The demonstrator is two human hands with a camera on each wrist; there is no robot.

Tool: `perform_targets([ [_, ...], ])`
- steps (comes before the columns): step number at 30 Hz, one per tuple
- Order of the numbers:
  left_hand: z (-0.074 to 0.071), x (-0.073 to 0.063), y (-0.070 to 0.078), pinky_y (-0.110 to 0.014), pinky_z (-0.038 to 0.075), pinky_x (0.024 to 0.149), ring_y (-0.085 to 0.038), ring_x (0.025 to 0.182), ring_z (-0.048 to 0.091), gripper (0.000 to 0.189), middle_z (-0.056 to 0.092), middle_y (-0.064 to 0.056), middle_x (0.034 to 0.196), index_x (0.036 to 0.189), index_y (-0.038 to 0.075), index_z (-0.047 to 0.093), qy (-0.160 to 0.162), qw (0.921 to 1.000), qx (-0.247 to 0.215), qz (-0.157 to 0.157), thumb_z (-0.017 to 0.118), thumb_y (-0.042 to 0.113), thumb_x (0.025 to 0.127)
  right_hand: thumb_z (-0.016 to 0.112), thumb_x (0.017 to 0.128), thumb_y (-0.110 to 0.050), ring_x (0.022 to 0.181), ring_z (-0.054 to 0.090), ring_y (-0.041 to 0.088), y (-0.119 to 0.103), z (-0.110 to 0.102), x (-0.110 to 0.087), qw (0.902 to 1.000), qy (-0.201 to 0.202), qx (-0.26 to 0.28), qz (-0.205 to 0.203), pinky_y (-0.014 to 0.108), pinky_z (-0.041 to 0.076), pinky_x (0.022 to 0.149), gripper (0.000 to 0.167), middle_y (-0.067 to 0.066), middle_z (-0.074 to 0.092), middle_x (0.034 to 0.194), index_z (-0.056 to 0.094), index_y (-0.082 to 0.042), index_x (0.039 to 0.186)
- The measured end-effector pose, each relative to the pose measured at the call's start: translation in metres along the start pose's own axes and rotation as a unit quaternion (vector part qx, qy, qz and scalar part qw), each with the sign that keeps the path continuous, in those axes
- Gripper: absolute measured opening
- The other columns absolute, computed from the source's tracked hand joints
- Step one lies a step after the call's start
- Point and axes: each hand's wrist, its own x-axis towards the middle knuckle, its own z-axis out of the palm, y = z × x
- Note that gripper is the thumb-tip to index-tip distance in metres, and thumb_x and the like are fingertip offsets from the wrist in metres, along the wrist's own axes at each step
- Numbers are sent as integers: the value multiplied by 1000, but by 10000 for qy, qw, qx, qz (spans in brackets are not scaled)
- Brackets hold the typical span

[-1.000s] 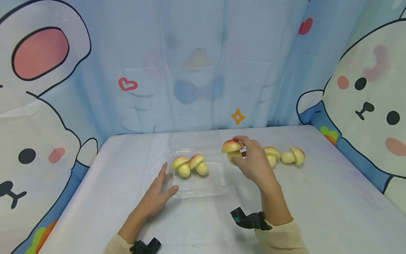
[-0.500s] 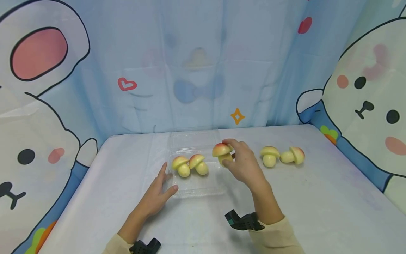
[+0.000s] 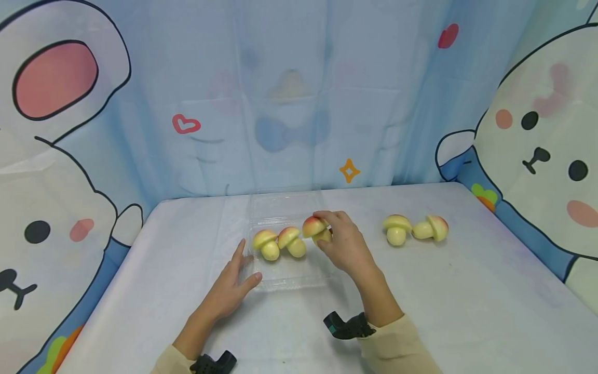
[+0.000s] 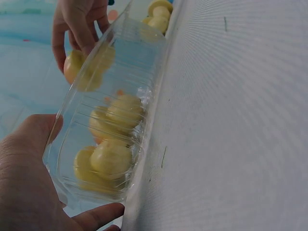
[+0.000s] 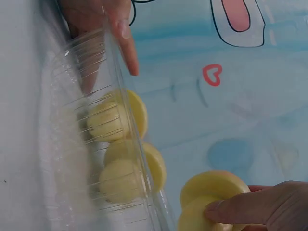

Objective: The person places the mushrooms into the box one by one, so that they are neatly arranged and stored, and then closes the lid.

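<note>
In the head view my right hand (image 3: 348,248) pinches a toy mushroom (image 3: 313,227) with a red-tinged yellow cap between thumb and fingers. It holds it over the right part of a clear plastic box (image 3: 296,282). Two similar mushrooms, the left one (image 3: 264,243) and the middle one (image 3: 293,243), lie side by side inside the box. My left hand (image 3: 226,288) is spread at the box's left side, its fingers fairly straight. In the left wrist view, the left thumb (image 4: 41,132) touches the box's rim. The right wrist view shows the held mushroom (image 5: 211,190) beside the box wall.
Two more toy mushrooms, one upright (image 3: 397,230) and one on its side (image 3: 432,229), lie on the white-covered table (image 3: 467,291) to the right. The box's clear lid (image 3: 287,203) stands open behind it. A blue cartoon curtain (image 3: 289,130) hangs at the back.
My right hand has moved left and slightly down with the mushroom, from the box's right edge to beside the two mushrooms inside. My left hand has stayed in place.
</note>
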Motion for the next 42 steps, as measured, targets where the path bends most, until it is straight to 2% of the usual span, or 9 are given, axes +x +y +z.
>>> perform_targets([
  [8, 0, 0, 0, -67, 23, 121, -42, 152, 36, 89, 51, -19, 155, 168, 17, 6, 0, 10000, 35, -26, 60, 40, 102, 75, 91, -2, 111, 66, 36, 4, 12, 3, 9995, 215, -241, -46, 49, 57, 90, 60, 18, 55, 143, 59, -16, 146],
  [15, -1, -1, -2, -68, 24, 121, -43, 152, 36, 88, 51, -20, 156, 168, 18, 6, 0, 10000, 46, -5, 60, 40, 102, 75, 89, 0, 96, 69, 34, 11, 22, 5, 9966, 473, -513, -427, 49, 58, 83, 59, 19, 57, 141, 60, -16, 143],
  [20, 0, -1, -2, -68, 24, 120, -43, 151, 37, 88, 51, -20, 156, 168, 18, 6, -5, 10000, 43, -9, 60, 40, 102, 74, 89, -2, 92, 69, 36, 17, 31, 8, 9949, 462, -762, -471, 54, 57, 87, 58, 19, 57, 142, 61, -18, 143],
  [24, 0, -1, -2, -68, 24, 121, -43, 151, 38, 89, 50, -20, 156, 168, 19, 5, -13, 10000, 7, -13, 61, 40, 102, 73, 88, 0, 104, 67, 41, 22, 38, 8, 9925, 546, -917, -601, 57, 55, 90, 55, 19, 59, 139, 64, -18, 140],
  [27, -1, -1, -1, -68, 24, 120, -43, 151, 37, 88, 50, -21, 156, 168, 18, 6, -24, 10000, 23, 9, 60, 40, 102, 74, 87, 0, 120, 60, 45, 25, 42, 8, 9902, 640, -1027, -701, 59, 53, 93, 54, 20, 61, 136, 65, -16, 138],
  [30, -1, 0, -1, -69, 23, 121, -44, 151, 36, 88, 50, -21, 156, 168, 18, 6, -31, 10000, 33, 17, 60, 40, 102, 74, 86, -1, 129, 53, 47, 26, 43, 8, 9898, 638, -1100, -639, 62, 51, 95, 54, 20, 61, 135, 65, -14, 138],
  [37, 0, 1, -2, -69, 22, 121, -44, 151, 36, 88, 49, -22, 156, 168, 17, 6, -6, 10000, 18, 13, 60, 41, 102, 77, 87, -7, 134, 49, 49, 26, 41, 11, 9927, 334, -1126, -282, 64, 49, 97, 56, 20, 58, 140, 62, -12, 140],
  [42, 2, 0, -3, -68, 22, 121, -44, 151, 37, 88, 49, -21, 157, 168, 18, 6, 13, 10000, 15, -29, 59, 41, 103, 78, 87, -8, 134, 49, 48, 27, 40, 13, 9930, 355, -1083, -318, 63, 50, 98, 65, 22, 56, 142, 55, -11, 148],
])
